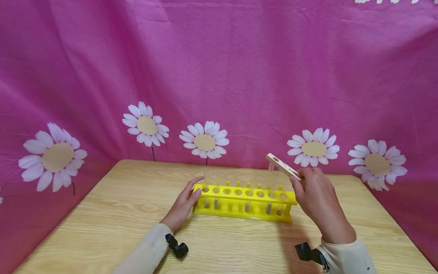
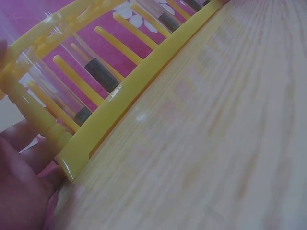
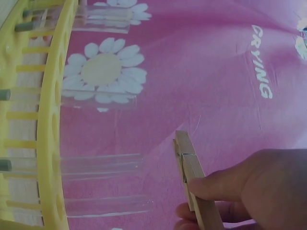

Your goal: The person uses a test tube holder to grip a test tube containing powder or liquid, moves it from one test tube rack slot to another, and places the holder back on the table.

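Note:
A yellow test tube rack point(image 1: 239, 196) stands on the table, holding several clear test tubes point(image 3: 103, 165) with dark grey matter in the bottom point(image 2: 100, 74). My left hand point(image 1: 181, 205) grips the rack's left end, thumb at the front of the top bar and fingers behind. Above the rack's right end, my right hand point(image 1: 319, 199) pinches a wooden test tube holder point(image 1: 282, 164) by its rear part. The right wrist view shows the holder's tip apart from the tubes, with nothing between its jaws.
The wooden table point(image 1: 102, 228) ends at a pink cloth point(image 1: 239, 76) printed with white daisies, hanging behind and at both sides. Upright yellow pegs point(image 2: 117, 45) line the rack's back. Black straps with small mounts point(image 1: 177, 247) sit on both wrists.

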Tool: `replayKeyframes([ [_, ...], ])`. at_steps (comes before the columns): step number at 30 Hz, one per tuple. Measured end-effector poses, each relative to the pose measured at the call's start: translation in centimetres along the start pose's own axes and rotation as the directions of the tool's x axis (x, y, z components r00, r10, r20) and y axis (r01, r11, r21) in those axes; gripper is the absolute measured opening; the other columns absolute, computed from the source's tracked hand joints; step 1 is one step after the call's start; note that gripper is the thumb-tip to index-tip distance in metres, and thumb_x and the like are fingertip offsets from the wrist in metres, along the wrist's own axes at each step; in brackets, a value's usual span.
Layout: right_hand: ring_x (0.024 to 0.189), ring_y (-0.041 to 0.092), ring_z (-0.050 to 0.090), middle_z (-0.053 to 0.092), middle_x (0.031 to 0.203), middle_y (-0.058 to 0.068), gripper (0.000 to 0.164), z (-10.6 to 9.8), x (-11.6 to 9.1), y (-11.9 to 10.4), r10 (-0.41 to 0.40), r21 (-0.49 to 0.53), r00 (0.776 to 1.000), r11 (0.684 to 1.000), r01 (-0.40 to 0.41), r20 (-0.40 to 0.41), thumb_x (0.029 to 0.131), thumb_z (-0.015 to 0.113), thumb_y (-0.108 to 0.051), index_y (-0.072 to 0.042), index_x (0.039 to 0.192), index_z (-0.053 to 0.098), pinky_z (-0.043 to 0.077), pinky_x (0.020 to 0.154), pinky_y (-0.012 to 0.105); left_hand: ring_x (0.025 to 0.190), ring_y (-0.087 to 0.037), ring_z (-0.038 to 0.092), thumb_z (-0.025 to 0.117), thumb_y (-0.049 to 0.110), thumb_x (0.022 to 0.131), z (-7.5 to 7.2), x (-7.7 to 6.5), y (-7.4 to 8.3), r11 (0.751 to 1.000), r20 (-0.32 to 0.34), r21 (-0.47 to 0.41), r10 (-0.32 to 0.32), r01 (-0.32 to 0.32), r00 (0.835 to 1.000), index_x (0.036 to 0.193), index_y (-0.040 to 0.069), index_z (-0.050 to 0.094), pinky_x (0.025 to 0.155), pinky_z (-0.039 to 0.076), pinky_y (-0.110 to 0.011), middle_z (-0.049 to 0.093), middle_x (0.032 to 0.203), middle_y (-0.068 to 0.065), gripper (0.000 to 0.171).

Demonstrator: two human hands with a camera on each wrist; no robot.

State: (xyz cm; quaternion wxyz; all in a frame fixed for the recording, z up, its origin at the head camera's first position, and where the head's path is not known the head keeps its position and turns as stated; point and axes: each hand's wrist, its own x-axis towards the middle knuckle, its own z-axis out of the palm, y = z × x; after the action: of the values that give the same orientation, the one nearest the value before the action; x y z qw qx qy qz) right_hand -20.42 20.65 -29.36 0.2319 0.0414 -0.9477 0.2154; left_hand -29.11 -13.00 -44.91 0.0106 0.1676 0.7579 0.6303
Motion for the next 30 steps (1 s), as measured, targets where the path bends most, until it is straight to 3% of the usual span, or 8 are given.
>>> replayKeyframes([
  [5,0.068,0.027,0.045,0.051,0.082,0.017,0.022,0.3,-0.2,-0.4,-0.028,0.009,1.000,1.000,0.028,-0.010,0.090,0.066,-0.011,0.009,0.097,0.062,0.040,0.057,0.037,0.125,-0.021,0.046,0.048,0.049,0.098,-0.3,-0.1,0.1,1.000,0.007,-0.022,0.006,-0.006,1.000,0.141,0.044,0.040,0.110,0.027,-0.047,0.052,0.134,0.001,0.043],
  [16,0.069,0.025,0.044,0.049,0.086,0.015,0.021,1.4,-0.8,-1.2,-0.030,0.013,1.000,0.999,0.030,-0.009,0.089,0.067,-0.010,0.006,0.100,0.060,0.041,0.056,0.034,0.122,-0.022,0.046,0.047,0.043,0.100,0.0,0.0,0.1,0.999,-0.006,-0.022,0.025,-0.025,1.000,0.136,0.031,0.047,0.107,0.032,-0.045,0.049,0.136,-0.003,0.038],
  [21,0.065,0.022,0.044,0.050,0.082,0.012,0.018,1.9,-1.1,-1.6,-0.073,-0.010,0.997,0.997,0.073,-0.037,0.087,0.069,-0.009,0.004,0.094,0.060,0.040,0.055,0.033,0.122,-0.022,0.046,0.047,0.043,0.100,0.1,0.0,0.2,0.999,-0.006,-0.032,0.019,-0.019,1.000,0.136,0.030,0.047,0.107,0.033,-0.045,0.050,0.135,-0.003,0.038],
  [30,0.062,0.020,0.044,0.050,0.078,0.008,0.018,2.6,-1.2,-2.3,-0.083,-0.023,0.996,0.996,0.082,-0.017,0.086,0.071,-0.011,0.001,0.091,0.058,0.042,0.054,0.031,0.125,-0.022,0.045,0.047,0.041,0.101,0.0,-0.1,0.4,0.998,0.000,-0.056,0.007,-0.007,1.000,0.134,0.028,0.048,0.108,0.031,-0.045,0.049,0.135,-0.004,0.036],
])
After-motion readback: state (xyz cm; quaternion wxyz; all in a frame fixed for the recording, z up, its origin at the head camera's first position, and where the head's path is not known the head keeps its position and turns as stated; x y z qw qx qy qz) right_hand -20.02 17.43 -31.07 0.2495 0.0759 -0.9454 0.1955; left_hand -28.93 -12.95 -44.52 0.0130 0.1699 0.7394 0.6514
